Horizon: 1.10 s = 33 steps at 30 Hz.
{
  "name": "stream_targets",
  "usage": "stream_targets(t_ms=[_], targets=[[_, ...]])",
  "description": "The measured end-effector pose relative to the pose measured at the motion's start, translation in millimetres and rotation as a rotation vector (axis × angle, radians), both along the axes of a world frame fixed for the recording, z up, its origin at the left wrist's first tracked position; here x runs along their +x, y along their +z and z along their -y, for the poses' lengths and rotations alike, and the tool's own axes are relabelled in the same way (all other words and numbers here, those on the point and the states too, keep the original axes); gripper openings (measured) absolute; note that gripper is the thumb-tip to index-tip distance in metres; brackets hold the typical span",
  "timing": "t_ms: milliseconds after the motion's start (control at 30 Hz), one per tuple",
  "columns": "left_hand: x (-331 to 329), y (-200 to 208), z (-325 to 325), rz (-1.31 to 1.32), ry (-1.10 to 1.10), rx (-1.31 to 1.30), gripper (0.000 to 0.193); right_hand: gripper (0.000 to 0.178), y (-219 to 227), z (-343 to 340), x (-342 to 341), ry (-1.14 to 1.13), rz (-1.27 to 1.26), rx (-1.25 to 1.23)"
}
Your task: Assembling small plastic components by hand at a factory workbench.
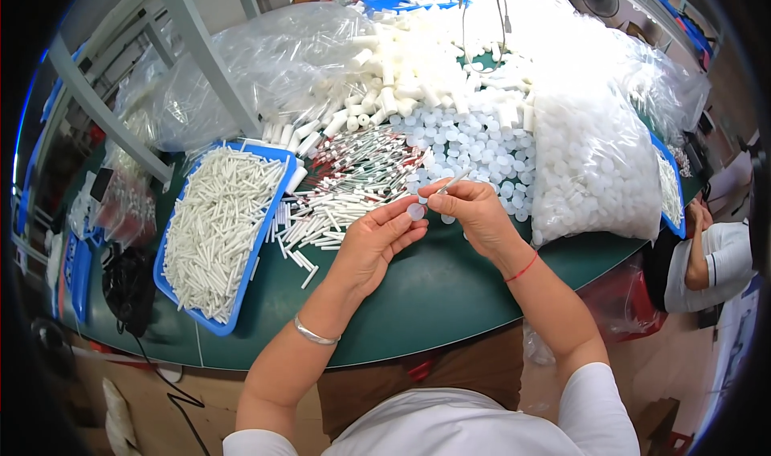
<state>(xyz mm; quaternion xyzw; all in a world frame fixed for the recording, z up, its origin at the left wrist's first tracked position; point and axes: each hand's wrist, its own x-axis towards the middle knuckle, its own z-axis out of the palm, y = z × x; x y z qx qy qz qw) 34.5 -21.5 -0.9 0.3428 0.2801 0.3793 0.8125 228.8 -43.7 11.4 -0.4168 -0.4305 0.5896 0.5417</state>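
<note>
Over the near part of the green table, my left hand (371, 246) pinches a round translucent plastic cap (415, 212) between thumb and fingers. Close against it, my right hand (480, 219) has thumb and forefinger closed on a thin whitish stick (456, 180), which slants up to the right. The fingertips of both hands nearly meet at the cap. Just beyond them lie a heap of similar translucent caps (474, 139) and a spread of thin white sticks with dark and reddish ends (361, 167).
A blue tray (234, 325) of short white sticks stands at left. Thick white foam-like cylinders (387, 99) pile up behind. A clear bag (594, 167) full of caps stands at right. Grey metal posts (213, 59) rise at back left. Other people (715, 267) sit at right and at the far side.
</note>
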Motion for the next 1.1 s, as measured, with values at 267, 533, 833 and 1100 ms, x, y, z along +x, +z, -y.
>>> stream_targets(t_ms=[267, 533, 833, 1100], targets=[[-1.9, -2.7, -0.5, 0.044, 0.019, -0.022, 0.035, 0.016, 3.7, 1.7, -1.5, 0.002, 0.047, 0.039], [-1.8, 0.0, 0.1, 0.016, -0.018, -0.025, 0.034, 0.014, 0.6, -1.0, 1.7, -0.030, 0.119, 0.036], [-1.9, -0.4, 1.3, -0.008, 0.037, -0.036, 0.033, 0.014, 3.4, 1.5, -1.9, 0.028, 0.191, 0.153], [-2.8, -1.9, 0.0, 0.088, -0.065, -0.078, 0.035, 0.019, -4.6, 1.2, -6.7, 0.079, 0.203, 0.136]])
